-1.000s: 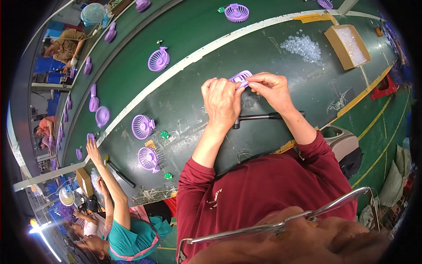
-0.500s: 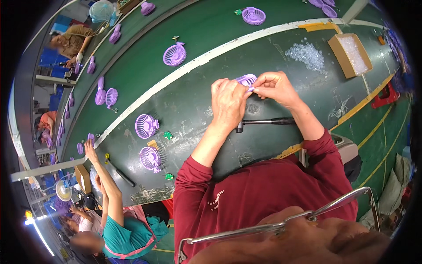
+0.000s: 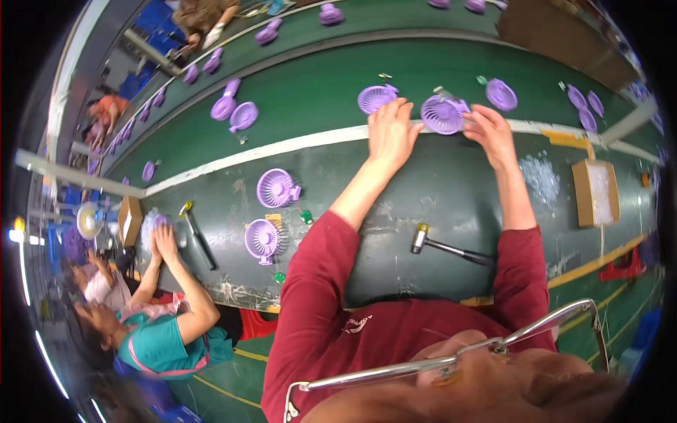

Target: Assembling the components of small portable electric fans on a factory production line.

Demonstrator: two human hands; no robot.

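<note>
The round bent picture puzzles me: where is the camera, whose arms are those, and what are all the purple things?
The camera sits on a person's head and looks down; its wide lens bends straight edges. The arms in red sleeves are that person's own. The left hand and right hand together touch a purple fan grille at the edge of a green conveyor belt. More purple fan parts lie on the dark worktable, along with a small mallet and a cardboard box. Lower left, a co-worker in teal works on another fan.
</note>
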